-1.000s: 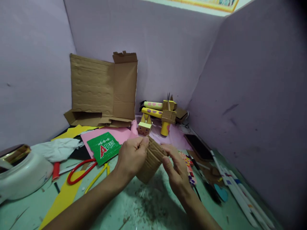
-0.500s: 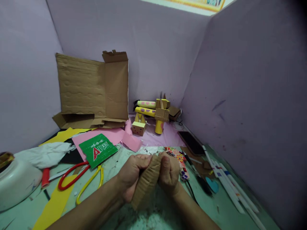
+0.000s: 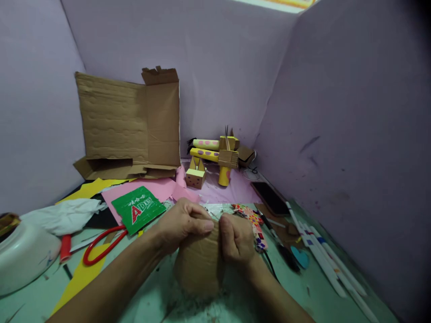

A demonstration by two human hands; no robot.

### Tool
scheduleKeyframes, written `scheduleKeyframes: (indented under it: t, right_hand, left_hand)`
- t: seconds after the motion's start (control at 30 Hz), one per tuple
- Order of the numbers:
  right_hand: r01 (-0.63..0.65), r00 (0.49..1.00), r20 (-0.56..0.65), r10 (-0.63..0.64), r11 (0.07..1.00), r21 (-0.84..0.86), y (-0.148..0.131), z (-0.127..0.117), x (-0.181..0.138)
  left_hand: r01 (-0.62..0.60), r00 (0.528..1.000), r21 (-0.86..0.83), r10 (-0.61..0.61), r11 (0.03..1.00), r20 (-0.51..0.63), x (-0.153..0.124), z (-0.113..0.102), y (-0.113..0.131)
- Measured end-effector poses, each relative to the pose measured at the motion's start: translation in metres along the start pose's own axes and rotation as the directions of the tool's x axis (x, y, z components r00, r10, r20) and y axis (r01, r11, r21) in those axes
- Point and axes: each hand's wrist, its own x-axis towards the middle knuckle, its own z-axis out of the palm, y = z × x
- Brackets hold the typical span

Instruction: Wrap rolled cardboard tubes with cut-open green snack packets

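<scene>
Pinching brown cardboard (image 3: 199, 267) at twelve-o'clock edge: left hand (image 3: 183, 224), right hand (image 3: 238, 240) both closed on it! Close thumbs, even pressure look best; green AD-printed card (image 3: 138, 211), ten o'clock.

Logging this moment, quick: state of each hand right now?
Left hand: closed, holding the brown cardboard piece near its top.
Right hand: closed, holding the same piece's upper right edge.

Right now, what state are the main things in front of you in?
Cardboard piece: gripped near its top, lower part blurred
Left hand: closed on that piece, thumb in front
Right hand: closed at that piece's right edge
Large cardboard box: opened out, standing
Green card: lying printed side up
White cloth: crumpled
Phone: lying flat, screen dark
White pens: lying roughly side by side
</scene>
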Motion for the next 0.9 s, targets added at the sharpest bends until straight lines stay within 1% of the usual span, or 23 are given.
scheduleKeyframes:
  t: [0.07, 0.13, 0.2, 0.3, 0.37, 0.43, 0.5, 0.6, 0.7, 0.8, 0.83, 0.9]
  right_hand:
    - [0.02, 0.999, -0.031, -0.019, 0.999, 0.046, -0.002, 0.001, -0.005]
    - [-0.001, 0.998, -0.061, 0.005, 0.998, 0.07, -0.001, 0.002, -0.008]
    - [-0.091, 0.988, -0.119, 0.097, 0.994, 0.053, 0.004, 0.003, -0.01]
    - [-0.267, 0.933, -0.252, 0.259, 0.964, 0.003, 0.012, 0.004, -0.007]
    - [-0.317, 0.909, -0.292, 0.297, 0.948, -0.021, 0.016, 0.003, -0.005]
    - [-0.314, 0.914, -0.279, 0.294, 0.949, -0.032, 0.017, 0.003, -0.004]
    - [-0.303, 0.922, -0.26, 0.286, 0.953, -0.026, 0.016, 0.003, -0.004]
    - [-0.298, 0.918, -0.268, 0.291, 0.954, 0.016, 0.013, 0.004, -0.007]
    - [-0.284, 0.917, -0.27, 0.294, 0.956, 0.079, 0.008, 0.004, -0.011]
    - [-0.27, 0.928, -0.23, 0.294, 0.954, 0.132, 0.004, 0.004, -0.013]
    - [-0.272, 0.928, -0.224, 0.299, 0.951, 0.145, 0.005, 0.003, -0.013]
    - [-0.288, 0.916, -0.244, 0.319, 0.945, 0.157, 0.01, 0.001, -0.012]
  left_hand:
    - [0.008, 0.999, -0.067, -0.006, 0.998, 0.038, 0.002, 0.004, -0.008]
    - [0.021, 0.998, -0.116, -0.014, 0.993, 0.063, 0.005, 0.004, -0.013]
    - [0.001, 0.998, -0.135, 0.007, 0.991, 0.056, 0.008, 0.0, -0.013]
    - [-0.048, 0.999, -0.113, 0.051, 0.992, 0.017, 0.009, -0.01, -0.005]
    - [-0.018, 0.999, -0.074, 0.02, 0.997, 0.03, 0.008, -0.016, -0.002]
    - [0.042, 0.997, -0.043, -0.04, 0.998, 0.059, 0.007, -0.018, -0.002]
    - [0.078, 0.994, -0.046, -0.075, 0.996, 0.075, 0.006, -0.017, -0.004]
    - [0.086, 0.992, -0.1, -0.075, 0.991, 0.106, 0.006, -0.009, -0.011]
    - [0.103, 0.983, -0.178, -0.073, 0.979, 0.168, 0.005, 0.007, -0.024]
    - [0.139, 0.971, -0.234, -0.086, 0.962, 0.224, 0.003, 0.024, -0.036]
    - [0.142, 0.969, -0.232, -0.088, 0.962, 0.231, 0.003, 0.026, -0.037]
    - [0.114, 0.975, -0.198, -0.071, 0.974, 0.209, 0.003, 0.022, -0.033]
